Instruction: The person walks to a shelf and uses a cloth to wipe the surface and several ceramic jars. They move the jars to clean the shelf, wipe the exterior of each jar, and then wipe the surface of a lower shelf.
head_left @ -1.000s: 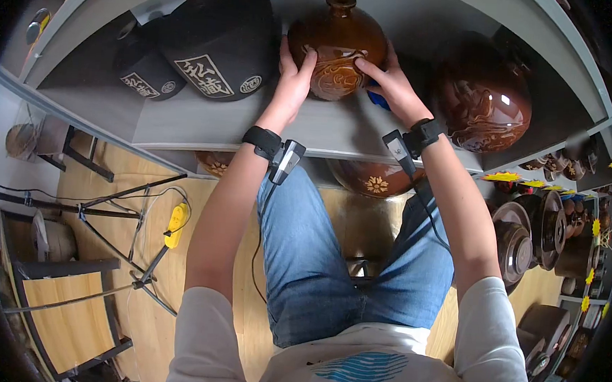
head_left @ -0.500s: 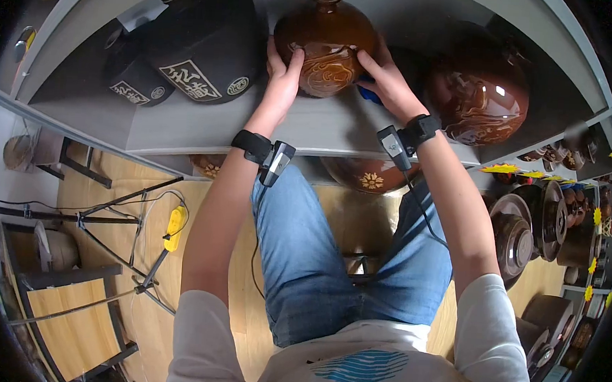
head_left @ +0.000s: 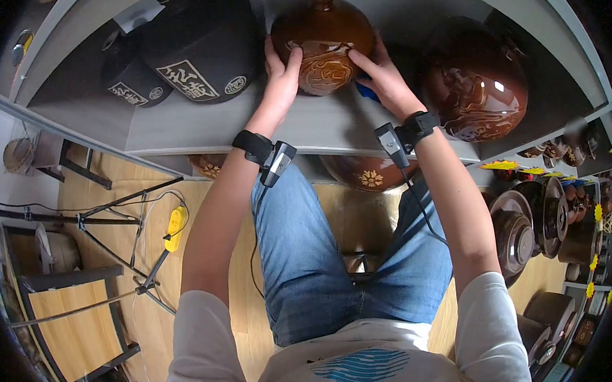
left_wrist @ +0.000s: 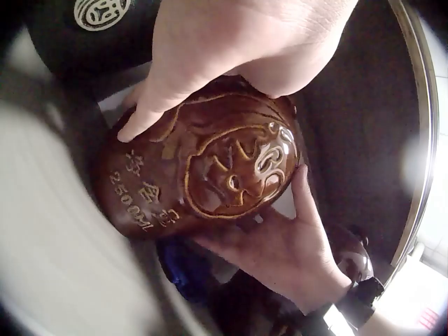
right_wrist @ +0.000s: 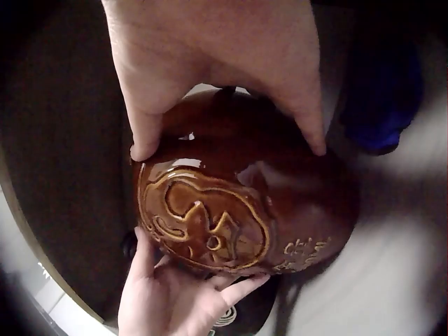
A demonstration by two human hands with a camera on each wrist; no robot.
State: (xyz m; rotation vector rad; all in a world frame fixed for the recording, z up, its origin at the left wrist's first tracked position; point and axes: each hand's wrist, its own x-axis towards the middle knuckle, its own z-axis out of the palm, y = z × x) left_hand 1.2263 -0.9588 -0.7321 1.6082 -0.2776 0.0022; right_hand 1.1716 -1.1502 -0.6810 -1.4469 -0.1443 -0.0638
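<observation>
A round brown glazed jar with a short narrow neck stands at the middle of the grey shelf. Raised relief and the marking "2500ML" show on its front in the left wrist view. My left hand holds its left side, thumb on the front and fingers reaching round behind. On the opposite side my right hand grips it the same way, its thumb pressed against the glaze. Behind the jar, the fingertips are partly hidden. Beside the right hand lies a blue cloth-like thing, partly covered in the head view.
Two black jars with pale lettering, one large and one small, stand to the left. A larger brown jar is on the right. The shelf's front edge runs below my wrists. A metal stand is lower left.
The jar and both hands sit slightly further left in the head view, and the black jars have shifted left with them. Both hands have kept their hold on the jar.
</observation>
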